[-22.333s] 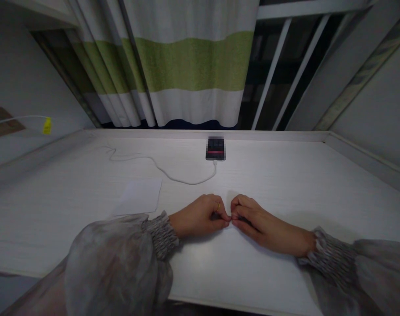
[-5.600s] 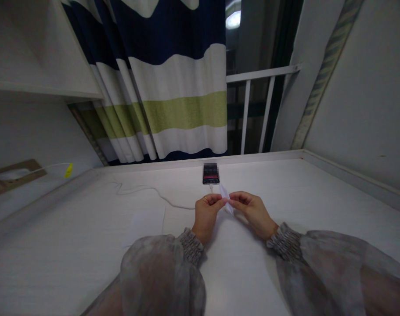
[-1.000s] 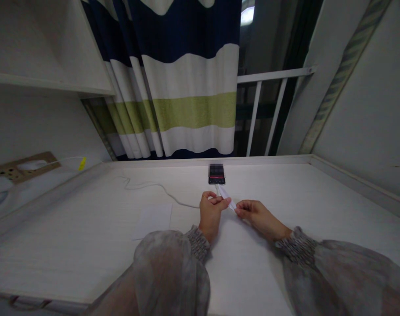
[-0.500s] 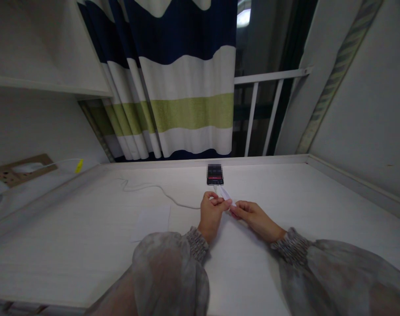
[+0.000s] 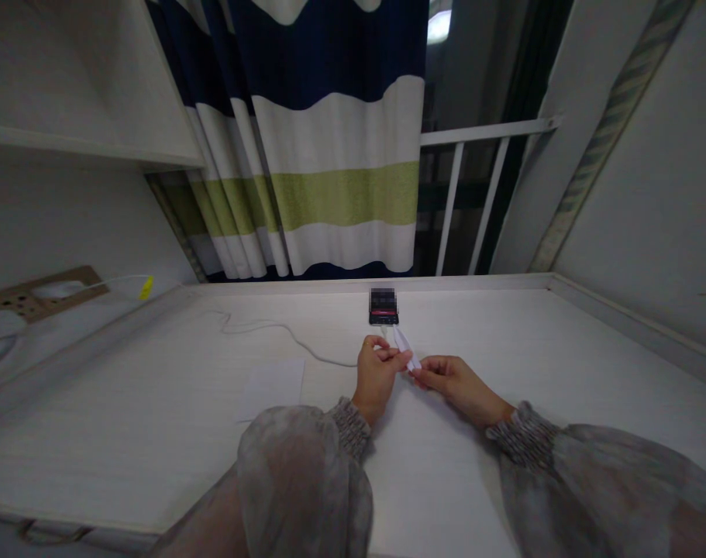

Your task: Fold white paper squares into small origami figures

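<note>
A small folded white paper piece (image 5: pixel 404 346) is held up just above the white desk (image 5: pixel 155 434) in front of me. My left hand (image 5: pixel 376 372) pinches its left side, fingers curled shut, a ring on one finger. My right hand (image 5: pixel 451 380) pinches the lower right end of the same paper. Both wrists come out of grey gathered sleeves. A flat white sheet of paper (image 5: pixel 270 382) lies on the desk to the left of my left hand.
A dark phone (image 5: pixel 383 307) lies near the far desk edge, with a white cable (image 5: pixel 271 329) running left toward a wall socket panel (image 5: pixel 39 288). A striped curtain (image 5: pixel 329 178) and white railing (image 5: pixel 480 155) stand behind; a shelf (image 5: pixel 85 147) juts out at left.
Over the last second my hands have stayed on the folded paper, which now stands a little more upright. Much earlier both hands pressed something flat on the desk.
</note>
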Available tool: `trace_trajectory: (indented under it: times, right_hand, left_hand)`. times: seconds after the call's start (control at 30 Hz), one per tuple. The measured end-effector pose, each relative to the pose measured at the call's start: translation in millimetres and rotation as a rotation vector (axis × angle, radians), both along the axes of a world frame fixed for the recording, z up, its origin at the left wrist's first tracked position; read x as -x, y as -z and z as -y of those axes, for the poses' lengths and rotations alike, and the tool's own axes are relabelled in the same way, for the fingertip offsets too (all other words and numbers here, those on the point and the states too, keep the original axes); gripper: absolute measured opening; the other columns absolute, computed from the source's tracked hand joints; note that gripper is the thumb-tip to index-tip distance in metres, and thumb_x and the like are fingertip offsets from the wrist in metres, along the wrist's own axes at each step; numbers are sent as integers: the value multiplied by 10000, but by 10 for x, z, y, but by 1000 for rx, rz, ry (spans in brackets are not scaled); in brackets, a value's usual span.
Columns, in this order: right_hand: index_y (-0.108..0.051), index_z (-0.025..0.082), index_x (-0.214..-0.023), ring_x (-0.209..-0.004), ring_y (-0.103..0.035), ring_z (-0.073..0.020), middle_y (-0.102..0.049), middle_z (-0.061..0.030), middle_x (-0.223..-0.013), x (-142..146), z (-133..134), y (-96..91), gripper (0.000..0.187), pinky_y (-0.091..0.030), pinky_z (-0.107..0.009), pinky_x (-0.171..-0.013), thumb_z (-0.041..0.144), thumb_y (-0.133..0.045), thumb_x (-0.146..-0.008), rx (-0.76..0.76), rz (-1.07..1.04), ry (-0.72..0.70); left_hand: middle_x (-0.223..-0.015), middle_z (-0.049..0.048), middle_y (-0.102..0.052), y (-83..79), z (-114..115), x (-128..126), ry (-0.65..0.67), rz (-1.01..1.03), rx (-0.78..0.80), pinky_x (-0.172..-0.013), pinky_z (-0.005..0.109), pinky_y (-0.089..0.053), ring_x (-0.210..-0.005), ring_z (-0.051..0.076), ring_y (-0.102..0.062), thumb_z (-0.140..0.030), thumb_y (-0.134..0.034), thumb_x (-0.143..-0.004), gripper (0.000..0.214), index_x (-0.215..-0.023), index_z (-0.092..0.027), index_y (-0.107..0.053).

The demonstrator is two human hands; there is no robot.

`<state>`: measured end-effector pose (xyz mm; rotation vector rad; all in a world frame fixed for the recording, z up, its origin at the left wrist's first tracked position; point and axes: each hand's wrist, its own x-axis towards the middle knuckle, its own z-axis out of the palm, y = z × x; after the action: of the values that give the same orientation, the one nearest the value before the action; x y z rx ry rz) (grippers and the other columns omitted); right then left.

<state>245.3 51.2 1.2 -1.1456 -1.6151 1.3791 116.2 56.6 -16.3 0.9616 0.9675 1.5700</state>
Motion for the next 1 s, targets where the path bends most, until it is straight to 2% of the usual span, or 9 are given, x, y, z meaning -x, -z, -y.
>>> trace_trajectory:
  times: [0.2, 0.4, 0.57, 0.73, 1.0]
  right_hand:
    - [-516, 161, -517, -459, -331, -76, -468, 32, -504, 12, -19, 36, 298, -231, -239, -458, 428, -612, -609, -12, -4, 2]
    - [-507, 158, -514, -463, -337, -74, -457, 37, -493, 22, -24, 41, 308, -253, -235, -474, 424, -624, -615, -31, -46, -5]
    - [-559, 152, -663, -561, -434, -97, -522, 19, -604, 4, -39, 44, 308, -328, -240, -557, 452, -624, -638, -69, -118, 1]
    - [-558, 152, -672, -546, -435, -100, -521, 24, -582, -7, -65, 49, 320, -324, -246, -544, 446, -668, -612, -105, -184, 87]
    - [-575, 170, -633, -576, -437, -103, -519, 31, -585, -79, -104, 23, 287, -337, -252, -590, 433, -681, -587, -123, -256, 102]
  left_hand:
    - [-540, -87, -543, -47, 31, -20, -46, -15, -27, -526, 198, -411, -470, 71, -528, -142, -691, -545, 415, -752, -197, -336]
    - [-569, -72, -572, -59, 40, -27, -52, -8, -38, -541, 220, -422, -502, 100, -563, -155, -696, -552, 441, -778, -205, -321]
    - [-560, -64, -594, -90, 66, -21, -55, 2, -28, -577, 219, -426, -513, 91, -566, -157, -694, -576, 422, -818, -191, -351]
    - [-581, -35, -629, -101, 92, -34, 37, -20, -16, -591, 222, -425, -528, 103, -581, -143, -699, -568, 446, -914, -164, -418]
    - [-653, -13, -650, -62, 82, -50, 187, 56, -111, -666, 259, -451, -619, 125, -612, -97, -701, -530, 468, -916, -170, -446]
